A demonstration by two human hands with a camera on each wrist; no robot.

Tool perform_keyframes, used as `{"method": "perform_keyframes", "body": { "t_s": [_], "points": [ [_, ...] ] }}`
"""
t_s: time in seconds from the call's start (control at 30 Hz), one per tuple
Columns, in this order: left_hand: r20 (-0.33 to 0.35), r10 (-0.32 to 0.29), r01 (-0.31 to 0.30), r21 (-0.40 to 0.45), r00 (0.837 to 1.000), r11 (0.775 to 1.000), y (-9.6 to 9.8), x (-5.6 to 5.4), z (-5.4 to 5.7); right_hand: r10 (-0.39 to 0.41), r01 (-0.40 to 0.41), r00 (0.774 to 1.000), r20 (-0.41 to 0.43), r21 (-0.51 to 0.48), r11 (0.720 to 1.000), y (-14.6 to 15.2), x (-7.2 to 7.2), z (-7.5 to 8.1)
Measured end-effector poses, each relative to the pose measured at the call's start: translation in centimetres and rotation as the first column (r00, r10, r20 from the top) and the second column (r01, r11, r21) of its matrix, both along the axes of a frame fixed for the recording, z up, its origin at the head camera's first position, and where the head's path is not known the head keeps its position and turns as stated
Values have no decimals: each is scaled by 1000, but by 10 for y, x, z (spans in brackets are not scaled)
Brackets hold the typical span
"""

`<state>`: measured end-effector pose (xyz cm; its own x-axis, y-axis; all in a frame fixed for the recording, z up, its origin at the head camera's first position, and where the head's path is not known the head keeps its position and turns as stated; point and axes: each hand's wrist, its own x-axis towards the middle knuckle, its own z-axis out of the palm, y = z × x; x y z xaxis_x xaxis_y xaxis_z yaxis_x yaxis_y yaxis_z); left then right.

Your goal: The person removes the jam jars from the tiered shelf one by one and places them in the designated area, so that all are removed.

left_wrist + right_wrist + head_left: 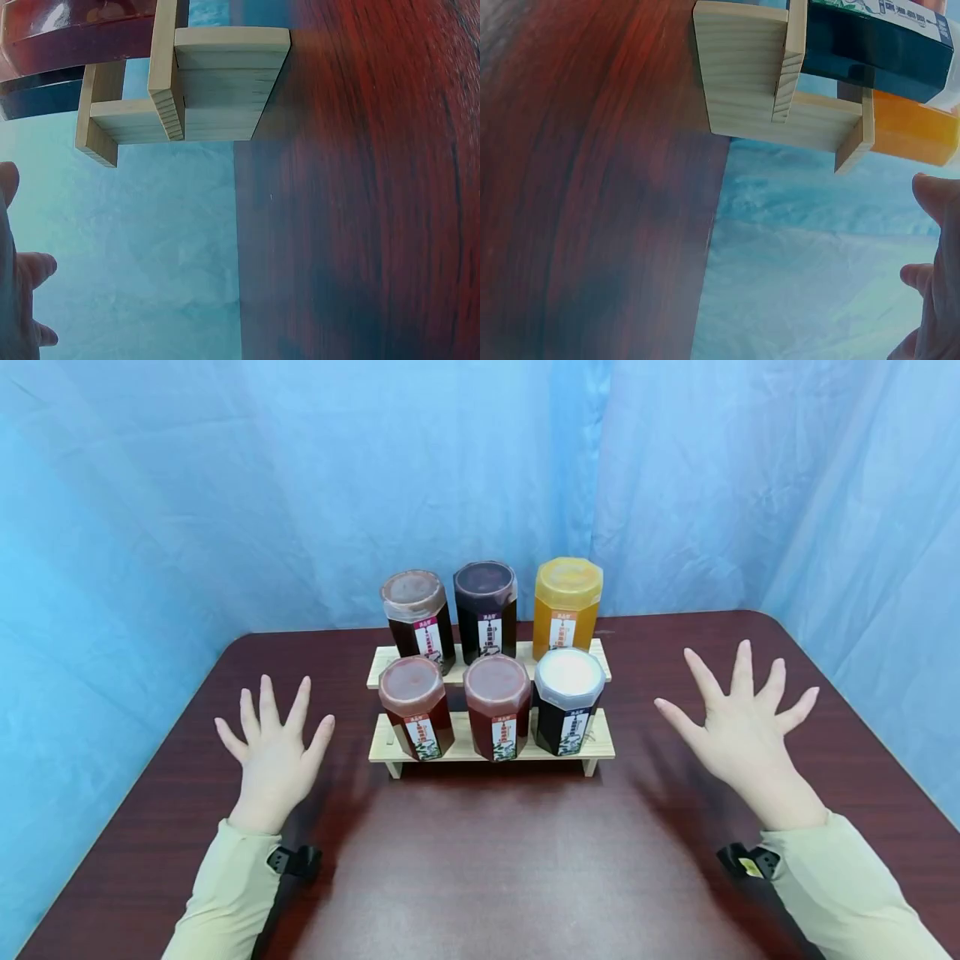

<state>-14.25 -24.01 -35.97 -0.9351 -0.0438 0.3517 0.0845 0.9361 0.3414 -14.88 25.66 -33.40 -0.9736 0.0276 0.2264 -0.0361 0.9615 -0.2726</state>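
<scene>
Your left hand (273, 768) and right hand (750, 747) spread their fingers wide; between them, near the far edge of the desk (495, 860), six jars (497, 700) stand on a wooden rack (461, 731), labels (504, 737) too small to read.

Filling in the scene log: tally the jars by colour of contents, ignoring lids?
Dark jars: 3
Red jars: 2
Yellow jar: 1
Total: 6
</scene>
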Motion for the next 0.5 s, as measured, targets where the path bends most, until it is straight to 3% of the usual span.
{"method": "perform_keyframes", "body": {
  "t_s": [0.27,0.5],
  "points": [
    [-24,-88,90,87,996,992,5,-3,-2,52,-56,993,-108,-35,998,-12,-6,6],
    [40,-173,156,264,984,952,10,-7,-3,119,-139,961,-249,-64,988,-26,-12,14]
  ]
}}
